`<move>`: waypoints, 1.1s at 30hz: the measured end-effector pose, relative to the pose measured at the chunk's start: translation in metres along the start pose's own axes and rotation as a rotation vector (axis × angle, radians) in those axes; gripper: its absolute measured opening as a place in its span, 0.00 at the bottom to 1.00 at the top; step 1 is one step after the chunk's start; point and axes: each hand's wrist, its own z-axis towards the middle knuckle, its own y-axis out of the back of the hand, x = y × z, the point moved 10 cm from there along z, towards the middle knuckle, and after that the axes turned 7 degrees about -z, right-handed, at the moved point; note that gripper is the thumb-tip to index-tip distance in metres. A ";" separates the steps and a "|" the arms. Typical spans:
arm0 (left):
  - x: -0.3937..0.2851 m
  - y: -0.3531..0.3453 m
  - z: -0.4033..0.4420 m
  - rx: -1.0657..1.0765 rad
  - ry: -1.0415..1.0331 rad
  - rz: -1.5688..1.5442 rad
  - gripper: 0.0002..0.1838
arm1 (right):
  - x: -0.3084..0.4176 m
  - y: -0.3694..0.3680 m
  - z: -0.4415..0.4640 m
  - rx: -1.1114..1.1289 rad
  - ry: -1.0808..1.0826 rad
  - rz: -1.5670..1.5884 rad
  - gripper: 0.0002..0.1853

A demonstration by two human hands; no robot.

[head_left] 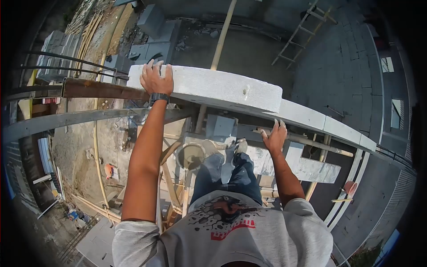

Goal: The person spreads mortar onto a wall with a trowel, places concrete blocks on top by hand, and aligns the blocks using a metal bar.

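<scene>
A long white aerated-concrete block (222, 86) lies on top of the wall in front of me, its left end near a rusty steel beam (104, 90). My left hand (156, 81), with a dark watch at its wrist, grips that end, fingers hooked over the far edge. Near the block's right end, my right hand (275, 135) has its fingers apart and its fingertips close to the near lower side. Whether they touch it, I cannot tell. More white blocks (304, 116) continue the wall to the right.
A bucket (190, 155) stands beside my feet on the scaffold. Pale boards (320, 170) and bamboo poles (320, 144) run along the wall's near side. Below are stacked grey blocks (55, 51) at left and a ladder (302, 38) beyond the wall. The ground lies far down.
</scene>
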 end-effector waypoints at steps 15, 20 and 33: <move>0.155 -0.046 -0.225 0.089 0.737 -0.564 0.31 | 0.044 -0.047 -0.063 0.387 0.036 0.365 0.30; 0.190 -0.093 -0.192 0.524 0.851 -0.420 0.28 | 0.022 -0.124 -0.031 0.636 -0.633 0.969 0.18; 0.334 -0.225 -0.167 -0.237 1.344 -1.400 0.12 | 0.094 -0.124 -0.015 0.705 -0.642 0.997 0.19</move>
